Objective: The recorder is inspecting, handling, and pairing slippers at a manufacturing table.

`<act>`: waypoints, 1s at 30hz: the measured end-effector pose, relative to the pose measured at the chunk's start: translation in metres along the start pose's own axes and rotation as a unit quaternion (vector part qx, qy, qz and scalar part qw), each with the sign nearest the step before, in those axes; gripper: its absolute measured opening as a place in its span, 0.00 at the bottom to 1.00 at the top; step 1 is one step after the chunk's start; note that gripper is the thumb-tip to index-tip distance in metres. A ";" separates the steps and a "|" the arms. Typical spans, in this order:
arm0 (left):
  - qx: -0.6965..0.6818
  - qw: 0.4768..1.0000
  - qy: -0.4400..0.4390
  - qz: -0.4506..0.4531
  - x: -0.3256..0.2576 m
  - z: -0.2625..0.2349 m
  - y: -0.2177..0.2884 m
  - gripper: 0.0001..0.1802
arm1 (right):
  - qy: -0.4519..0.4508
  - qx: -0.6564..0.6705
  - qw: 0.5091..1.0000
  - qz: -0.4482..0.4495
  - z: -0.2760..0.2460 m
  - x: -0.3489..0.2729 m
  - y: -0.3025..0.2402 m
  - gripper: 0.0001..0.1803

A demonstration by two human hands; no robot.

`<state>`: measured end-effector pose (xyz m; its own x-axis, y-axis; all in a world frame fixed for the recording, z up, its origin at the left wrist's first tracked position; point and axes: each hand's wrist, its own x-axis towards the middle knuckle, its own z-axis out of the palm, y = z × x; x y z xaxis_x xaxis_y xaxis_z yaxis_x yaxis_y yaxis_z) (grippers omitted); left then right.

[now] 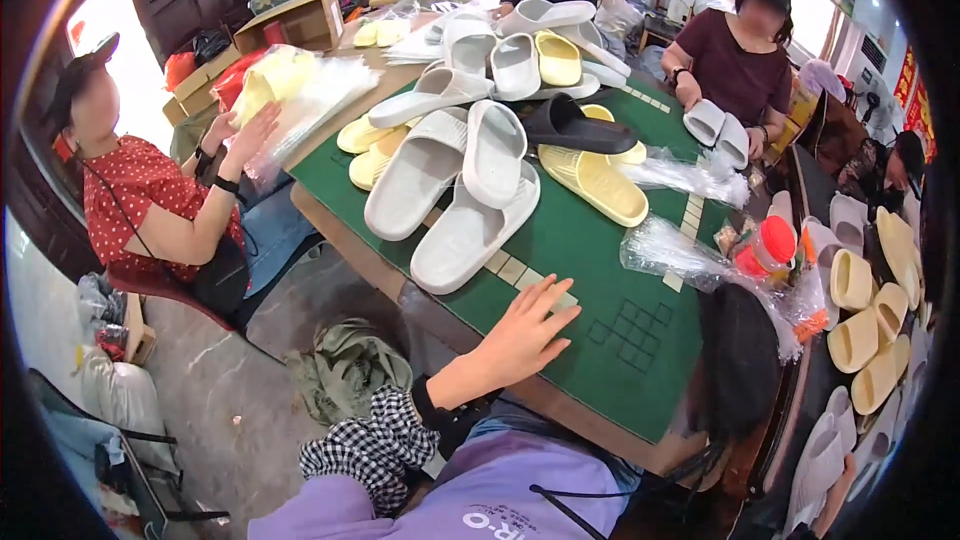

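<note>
1. Resting flat on the green-topped surface (600, 340), the left hand (527, 332) lies palm down near the surface's near edge, its fingers (552, 302) spread wide and holding nothing.
2. Just beyond those fingertips lies a pale grey slide sandal (470, 230), the closest of the heap, close to the hand but apart from it.
3. Two more grey slides (455, 165) lie stacked on that sandal, angled up toward the far side of the surface.
4. Right of the grey heap, a yellow slide (595, 183) lies sole up, with a black slide (575, 127) just behind it.
5. Further back from the grey heap, white and yellow slides (530, 55) pile up toward the far edge.
6. Right hand: not in view, so its fingers cannot be told.
7. Right of the left hand, clear plastic bags (670, 250) lie crumpled on the surface, and beside them sits a bottle with an orange cap (770, 245).
8. Left of the grey heap, a person in a red dotted top (140, 190) holds up a bagged yellow pair (275, 75).
9. Across the surface from the hand, a person in a dark red shirt (735, 65) grips a grey pair (718, 130) with both hands.
10. Below the surface's near edge, an olive bag (345, 370) sits on the floor.
</note>
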<state>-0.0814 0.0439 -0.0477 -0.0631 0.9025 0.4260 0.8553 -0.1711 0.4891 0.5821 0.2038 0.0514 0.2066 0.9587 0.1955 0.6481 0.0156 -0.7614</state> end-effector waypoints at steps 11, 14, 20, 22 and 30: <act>-0.024 0.999 -0.015 0.014 -0.003 0.005 0.011 0.26 | -0.007 0.035 0.999 -0.022 0.011 -0.027 -0.012 0.28; -0.022 1.000 -0.017 0.013 -0.004 0.006 0.012 0.26 | -0.018 0.045 0.998 -0.036 0.014 -0.041 -0.028 0.27; -0.022 0.999 -0.033 0.004 -0.006 0.005 0.012 0.27 | -0.064 0.059 0.993 -0.074 0.041 -0.078 -0.087 0.26; -0.017 0.999 -0.031 0.008 -0.006 0.004 0.012 0.27 | -0.086 0.057 0.990 -0.096 0.055 -0.090 -0.113 0.25; -0.021 0.999 -0.027 0.001 -0.006 0.001 0.012 0.28 | -0.244 -0.016 0.935 -0.255 0.166 -0.135 -0.205 0.24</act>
<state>-0.0702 0.0366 -0.0453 -0.0329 0.9225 0.3847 0.8334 -0.1871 0.5200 0.2998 0.1187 0.0781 -0.4898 0.8443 0.2174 0.5936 0.5056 -0.6261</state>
